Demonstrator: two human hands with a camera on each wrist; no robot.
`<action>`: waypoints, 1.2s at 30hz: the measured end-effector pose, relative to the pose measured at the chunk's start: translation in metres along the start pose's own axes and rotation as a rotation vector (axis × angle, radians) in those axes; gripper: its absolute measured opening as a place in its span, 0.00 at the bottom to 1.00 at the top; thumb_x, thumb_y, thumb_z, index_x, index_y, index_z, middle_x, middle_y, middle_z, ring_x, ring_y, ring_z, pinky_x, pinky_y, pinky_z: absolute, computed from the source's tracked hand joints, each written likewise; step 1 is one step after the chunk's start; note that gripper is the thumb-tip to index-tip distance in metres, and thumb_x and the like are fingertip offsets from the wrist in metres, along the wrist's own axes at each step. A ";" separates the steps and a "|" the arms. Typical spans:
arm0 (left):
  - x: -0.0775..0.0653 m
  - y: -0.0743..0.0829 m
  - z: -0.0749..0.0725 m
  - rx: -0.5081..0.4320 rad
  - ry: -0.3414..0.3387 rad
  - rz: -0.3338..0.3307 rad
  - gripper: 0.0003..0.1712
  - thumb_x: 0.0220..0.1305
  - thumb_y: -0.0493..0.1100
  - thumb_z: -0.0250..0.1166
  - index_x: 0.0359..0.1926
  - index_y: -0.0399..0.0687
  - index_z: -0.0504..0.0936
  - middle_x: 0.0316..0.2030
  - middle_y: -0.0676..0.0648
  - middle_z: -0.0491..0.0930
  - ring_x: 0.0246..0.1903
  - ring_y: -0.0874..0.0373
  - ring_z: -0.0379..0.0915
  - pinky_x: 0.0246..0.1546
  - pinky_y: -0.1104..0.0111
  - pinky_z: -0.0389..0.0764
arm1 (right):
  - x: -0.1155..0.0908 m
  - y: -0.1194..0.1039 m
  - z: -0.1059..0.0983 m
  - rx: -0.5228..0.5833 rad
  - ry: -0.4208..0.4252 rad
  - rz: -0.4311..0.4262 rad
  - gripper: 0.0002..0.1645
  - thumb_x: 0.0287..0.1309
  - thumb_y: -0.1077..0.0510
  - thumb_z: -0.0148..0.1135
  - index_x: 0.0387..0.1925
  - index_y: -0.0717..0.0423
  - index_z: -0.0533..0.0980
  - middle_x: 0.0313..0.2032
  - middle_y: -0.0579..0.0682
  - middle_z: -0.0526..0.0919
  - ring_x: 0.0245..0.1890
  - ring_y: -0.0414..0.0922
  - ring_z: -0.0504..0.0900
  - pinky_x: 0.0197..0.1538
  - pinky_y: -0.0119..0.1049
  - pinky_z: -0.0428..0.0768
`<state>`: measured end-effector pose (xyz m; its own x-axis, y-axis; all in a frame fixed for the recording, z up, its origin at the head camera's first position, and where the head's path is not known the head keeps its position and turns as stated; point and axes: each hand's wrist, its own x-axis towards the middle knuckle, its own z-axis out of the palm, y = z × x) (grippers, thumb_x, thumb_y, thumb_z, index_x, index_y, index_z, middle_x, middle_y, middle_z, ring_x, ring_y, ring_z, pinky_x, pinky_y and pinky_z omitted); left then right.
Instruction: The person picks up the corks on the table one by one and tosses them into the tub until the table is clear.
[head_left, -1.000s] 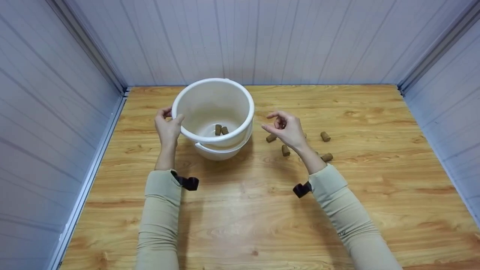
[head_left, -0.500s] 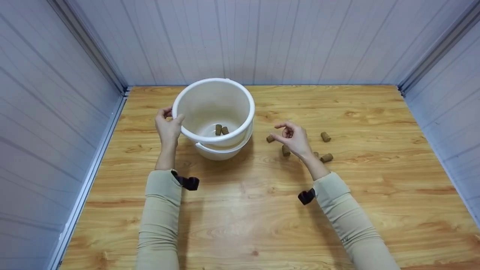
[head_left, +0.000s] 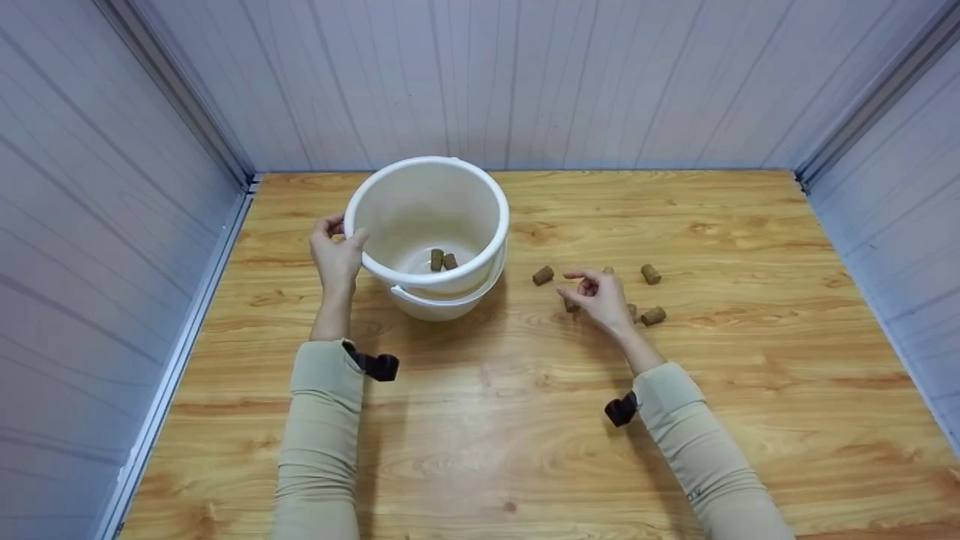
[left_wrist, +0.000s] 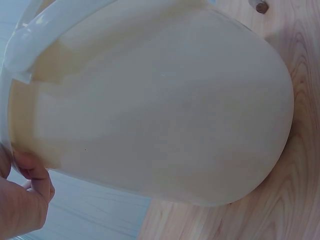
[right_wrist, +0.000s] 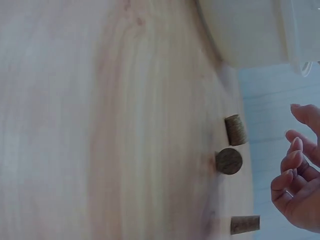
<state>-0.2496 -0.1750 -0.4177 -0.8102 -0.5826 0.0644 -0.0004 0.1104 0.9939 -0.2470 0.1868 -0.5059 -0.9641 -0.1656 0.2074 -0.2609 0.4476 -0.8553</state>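
Observation:
My left hand [head_left: 335, 255] grips the left rim of a white plastic bucket [head_left: 426, 278], thumb over the edge and fingers outside. Two brown corks [head_left: 436, 259] lie on the bucket's floor. To the right of the bucket, my right hand [head_left: 601, 300] hovers over several more corks, thumb and index finger apart with nothing between them. One loose cork [head_left: 543, 275] lies just left of its fingertips, and another cork [head_left: 571, 306] is partly hidden under the hand. In the right wrist view the other fingers of the right hand [right_wrist: 302, 175] are loosely bent, above a cork [right_wrist: 229, 161] seen end-on.
Further right lie a cork [head_left: 651, 274] and a nearer cork [head_left: 653, 316]. The bucket's handle [head_left: 450, 301] hangs down at its front. A wood-grain tabletop [head_left: 480, 435] is bounded by pale panel walls [head_left: 480, 82] at the back and both sides.
My right hand has moved away from the bucket, rightward and nearer to me, and lower over the corks. The left hand and bucket have stayed put.

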 end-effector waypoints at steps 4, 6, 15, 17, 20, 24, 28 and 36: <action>0.000 0.000 0.000 -0.007 0.000 0.006 0.21 0.42 0.26 0.58 0.44 0.29 0.72 0.30 0.47 0.68 0.25 0.61 0.64 0.26 0.74 0.73 | -0.004 0.008 0.000 -0.017 0.004 0.045 0.18 0.45 0.60 0.65 0.40 0.67 0.77 0.16 0.48 0.71 0.16 0.38 0.66 0.19 0.24 0.65; -0.001 0.001 -0.001 -0.013 -0.011 -0.001 0.21 0.43 0.26 0.57 0.44 0.29 0.72 0.31 0.47 0.67 0.25 0.61 0.65 0.29 0.71 0.75 | -0.006 0.011 0.000 -0.032 0.000 0.064 0.19 0.45 0.60 0.66 0.40 0.67 0.77 0.17 0.48 0.72 0.16 0.37 0.67 0.20 0.24 0.66; 0.000 0.000 -0.001 -0.006 -0.014 0.000 0.21 0.43 0.26 0.57 0.44 0.29 0.72 0.31 0.47 0.68 0.27 0.61 0.65 0.28 0.74 0.73 | -0.013 0.020 0.002 -0.103 -0.045 0.125 0.26 0.43 0.61 0.67 0.47 0.66 0.74 0.17 0.50 0.73 0.16 0.37 0.67 0.18 0.25 0.66; 0.000 0.000 -0.001 -0.005 -0.009 0.009 0.21 0.43 0.26 0.57 0.44 0.29 0.72 0.30 0.47 0.68 0.27 0.61 0.64 0.27 0.75 0.72 | -0.014 0.021 0.003 -0.113 -0.043 0.138 0.27 0.42 0.61 0.67 0.47 0.65 0.74 0.17 0.50 0.73 0.16 0.36 0.67 0.18 0.25 0.65; 0.000 0.000 0.000 -0.010 -0.005 0.014 0.21 0.43 0.26 0.57 0.44 0.28 0.72 0.30 0.47 0.68 0.28 0.61 0.64 0.27 0.75 0.72 | -0.014 0.022 0.003 -0.112 -0.034 0.160 0.27 0.42 0.62 0.67 0.48 0.64 0.74 0.17 0.51 0.73 0.15 0.36 0.66 0.17 0.25 0.65; 0.000 -0.001 0.000 -0.011 -0.006 0.004 0.21 0.43 0.26 0.57 0.44 0.28 0.72 0.30 0.46 0.68 0.26 0.61 0.64 0.27 0.75 0.73 | -0.014 0.023 0.003 -0.124 -0.041 0.174 0.28 0.42 0.63 0.67 0.49 0.64 0.73 0.16 0.51 0.73 0.14 0.37 0.66 0.16 0.26 0.64; 0.000 0.000 0.000 -0.010 -0.008 -0.005 0.21 0.44 0.26 0.57 0.44 0.29 0.72 0.31 0.47 0.68 0.25 0.61 0.65 0.27 0.74 0.73 | -0.014 0.024 0.003 -0.143 -0.056 0.198 0.29 0.43 0.62 0.67 0.51 0.62 0.72 0.17 0.49 0.73 0.16 0.39 0.67 0.16 0.27 0.64; 0.000 0.000 0.000 -0.017 -0.010 -0.009 0.21 0.43 0.25 0.57 0.44 0.29 0.72 0.31 0.47 0.68 0.26 0.61 0.65 0.29 0.73 0.74 | -0.013 0.027 0.004 -0.153 -0.059 0.236 0.28 0.43 0.62 0.67 0.51 0.60 0.73 0.17 0.48 0.72 0.17 0.39 0.67 0.19 0.27 0.64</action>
<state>-0.2498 -0.1752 -0.4173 -0.8163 -0.5751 0.0541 0.0020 0.0909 0.9959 -0.2413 0.1971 -0.5337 -0.9957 -0.0897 -0.0209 -0.0380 0.6065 -0.7942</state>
